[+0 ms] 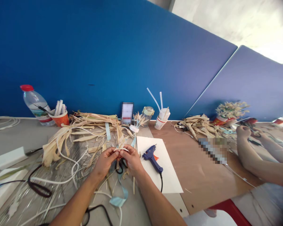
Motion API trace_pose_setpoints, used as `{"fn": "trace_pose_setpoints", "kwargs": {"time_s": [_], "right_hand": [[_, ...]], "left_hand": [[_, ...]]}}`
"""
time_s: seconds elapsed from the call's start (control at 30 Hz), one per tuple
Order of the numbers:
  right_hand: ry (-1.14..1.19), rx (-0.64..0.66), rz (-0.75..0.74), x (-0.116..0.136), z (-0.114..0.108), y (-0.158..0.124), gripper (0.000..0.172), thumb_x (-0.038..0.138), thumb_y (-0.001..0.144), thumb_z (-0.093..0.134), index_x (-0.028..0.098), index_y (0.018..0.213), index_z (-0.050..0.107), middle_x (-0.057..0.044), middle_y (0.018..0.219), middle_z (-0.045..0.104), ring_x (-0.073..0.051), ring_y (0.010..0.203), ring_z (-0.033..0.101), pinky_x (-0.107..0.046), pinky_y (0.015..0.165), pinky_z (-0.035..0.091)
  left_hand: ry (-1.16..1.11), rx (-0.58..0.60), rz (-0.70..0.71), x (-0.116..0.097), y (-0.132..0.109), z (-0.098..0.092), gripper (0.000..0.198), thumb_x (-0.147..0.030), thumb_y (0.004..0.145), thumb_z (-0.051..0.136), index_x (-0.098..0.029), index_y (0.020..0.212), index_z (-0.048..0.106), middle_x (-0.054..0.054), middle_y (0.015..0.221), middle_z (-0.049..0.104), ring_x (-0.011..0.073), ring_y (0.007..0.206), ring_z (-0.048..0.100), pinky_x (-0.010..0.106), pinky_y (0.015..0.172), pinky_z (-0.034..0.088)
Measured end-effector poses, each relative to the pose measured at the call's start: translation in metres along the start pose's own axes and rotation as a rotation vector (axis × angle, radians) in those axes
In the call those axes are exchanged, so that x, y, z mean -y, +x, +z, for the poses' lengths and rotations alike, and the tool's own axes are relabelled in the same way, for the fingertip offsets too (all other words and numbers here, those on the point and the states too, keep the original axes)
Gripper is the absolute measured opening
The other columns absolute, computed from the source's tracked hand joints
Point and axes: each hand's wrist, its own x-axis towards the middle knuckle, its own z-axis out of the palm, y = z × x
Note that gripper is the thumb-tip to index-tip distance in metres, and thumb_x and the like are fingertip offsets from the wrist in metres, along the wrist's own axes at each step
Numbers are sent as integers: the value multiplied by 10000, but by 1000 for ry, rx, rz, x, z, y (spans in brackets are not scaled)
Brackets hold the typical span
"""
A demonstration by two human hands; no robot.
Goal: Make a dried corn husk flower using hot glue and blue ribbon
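My left hand point(106, 162) and my right hand point(132, 159) meet over the near part of the table. Fingertips of both pinch a pale strip of dried corn husk point(121, 149) between them. Just beyond it stands a taller husk piece point(120, 135); whether the two are joined I cannot tell. Black scissors handles point(119, 169) show beneath my hands, their blades hidden. A light blue ribbon point(120, 200) curls on the table below. To the right of my right hand, a dark blue hot glue gun point(153, 158) lies on white paper point(172, 179).
Dried husks point(96, 119) heap along the blue partition point(132, 56). White cables point(77, 166) cross the left side near a power strip point(4, 188). A plastic bottle point(41, 108), a pen cup point(61, 118), a phone point(127, 113) and a straw cup point(160, 122) stand behind. A co-worker's hands point(244, 133) are at right.
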Motion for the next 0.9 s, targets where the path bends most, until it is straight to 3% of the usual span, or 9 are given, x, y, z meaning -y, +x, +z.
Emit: {"fn": "trace_pose_setpoints", "kwargs": {"time_s": [0.9], "right_hand": [[-57,-1,-21,0,5,-2,220,294,579,776,189,666,603,58,553,580,-79,456,501,-211,485,422]], "left_hand": [[-48,-25,-52,-4,-1,7,230,-332,606,787,-160,664,645,-24,590,591,102,548,514,217,556,410]]}}
